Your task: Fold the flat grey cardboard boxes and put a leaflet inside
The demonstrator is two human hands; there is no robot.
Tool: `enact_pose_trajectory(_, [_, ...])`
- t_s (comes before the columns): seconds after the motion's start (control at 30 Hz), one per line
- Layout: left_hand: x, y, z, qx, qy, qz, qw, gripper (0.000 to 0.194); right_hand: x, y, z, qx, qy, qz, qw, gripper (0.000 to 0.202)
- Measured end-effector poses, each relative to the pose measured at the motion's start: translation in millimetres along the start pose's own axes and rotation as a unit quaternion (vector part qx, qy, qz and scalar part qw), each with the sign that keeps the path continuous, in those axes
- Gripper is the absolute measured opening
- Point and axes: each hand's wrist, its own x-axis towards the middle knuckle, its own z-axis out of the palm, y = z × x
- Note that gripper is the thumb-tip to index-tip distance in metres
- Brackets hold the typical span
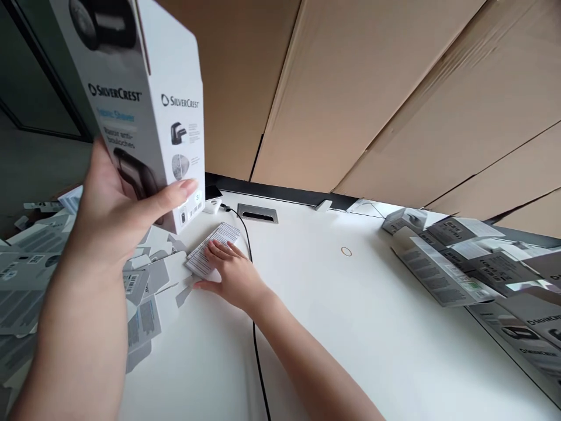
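My left hand (116, 204) grips a white and grey SilverCrest fabric shaver box (175, 70) and holds it up at the upper left, thumb on its side panel. Lower down, my right hand (230, 269) lies on a small pile of folded printed leaflets (208, 248) on the white table (315, 327). Its fingers stretch across the top paper and its thumb points out to the left, apart from them. Part of the pile is hidden under the fingers. The box's top end runs out of view.
Flattened cartons (149, 286) are heaped at the left. Folded SilverCrest boxes (451, 263) lie at the right. A black cable (256, 345) runs past my right wrist. A rubber band (346, 251) and a cable outlet (258, 213) are farther back, before tall cardboard boxes (333, 88).
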Motion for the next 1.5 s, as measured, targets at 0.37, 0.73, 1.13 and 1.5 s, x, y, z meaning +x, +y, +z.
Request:
enact_pose_trajectory(0.37, [-4.2,0.3,0.4,0.127,-0.098,0.101,0.982,0.063,-12.9,-1.1,-35.1,0.020,0.065,0.090,0.994,0.069])
enact_pose_trajectory(0.73, [30.8,-15.4,-30.8,0.165,-0.143,0.187,0.958,0.083,10.2,14.1,-25.9,0.035,0.128,0.185,0.974,0.100])
enact_pose_trajectory(1.13, [17.3,-2.4,-19.8,0.193,-0.144,0.116,0.964,0.084,-44.4,26.3,-64.0,0.276,0.205,0.112,0.933,0.046])
enact_pose_trajectory(1.5, [3.8,-15.8,-28.2,0.311,-0.272,-0.027,0.910,0.095,-162.9,45.6,-167.3,0.380,0.373,0.199,0.823,0.061])
